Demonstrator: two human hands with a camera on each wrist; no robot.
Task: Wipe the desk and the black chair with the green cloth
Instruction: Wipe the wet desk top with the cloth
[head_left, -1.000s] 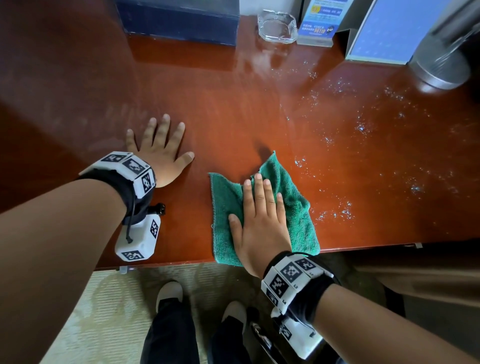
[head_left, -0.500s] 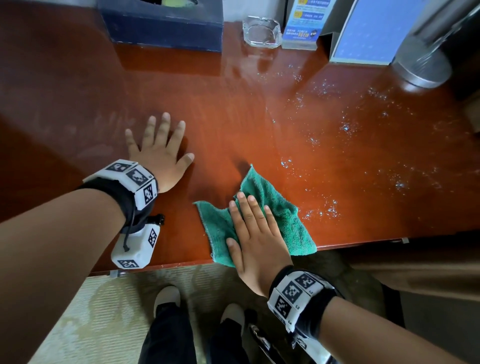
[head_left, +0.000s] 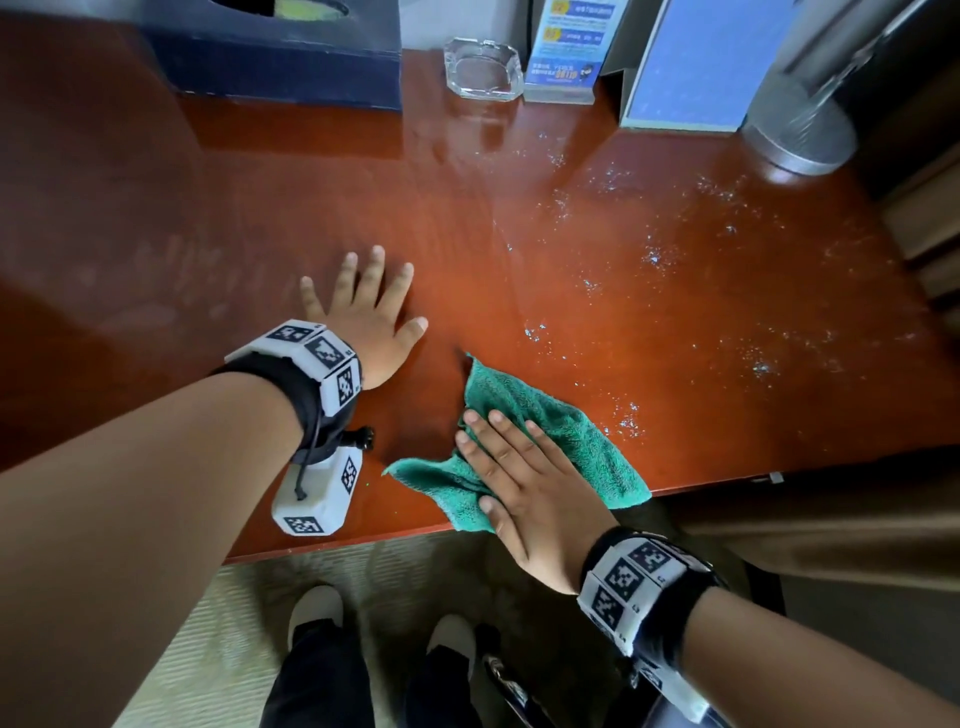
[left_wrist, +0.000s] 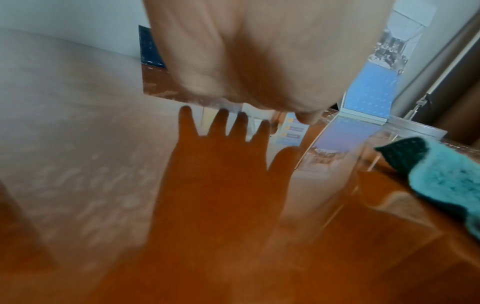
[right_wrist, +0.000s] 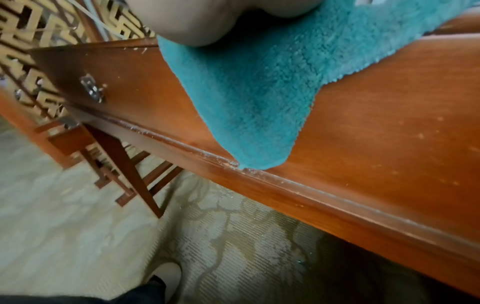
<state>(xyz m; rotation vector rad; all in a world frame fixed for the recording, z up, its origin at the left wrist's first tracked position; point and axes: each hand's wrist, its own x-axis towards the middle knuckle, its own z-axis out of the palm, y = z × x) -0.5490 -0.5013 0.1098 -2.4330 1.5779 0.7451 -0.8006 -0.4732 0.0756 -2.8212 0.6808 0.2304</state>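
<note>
Here, a green terry cloth (head_left: 576, 441) lies rumpled on the near part of a glossy red-brown desk (head_left: 519, 249). 1 corner reaches the front lip and, in the right wrist view, touches a line of pale crumbs lying there. The person's right hand (head_left: 524, 488) presses the cloth flat, 4 fingers straight and close together on top of it, thumb alongside; nothing is curled round the fabric. The left hand (head_left: 363, 322) rests palm-down on bare wood just to the left, fingers spread and straight, holding nothing, apparently as a brace. White specks (head_left: 649, 254) are scattered over the desk's right half, beyond the cloth, while the left half shows faint smears. Along the back edge stand a dark blue tissue box (head_left: 280, 57), a glass ashtray (head_left: 483, 67), a blue leaflet holder (head_left: 563, 52), a blue board (head_left: 701, 67) and a round silver base (head_left: 800, 140). The black chair cannot be made out with certainty.

The desk looks only partly wiped. With palm pressure alone, the cloth could bunch or slip from under the hand. A stroke toward the body would likely push the crumbs over the lip onto the patterned carpet (head_left: 218, 623), and a long reach toward the back could knock the ashtray.
</note>
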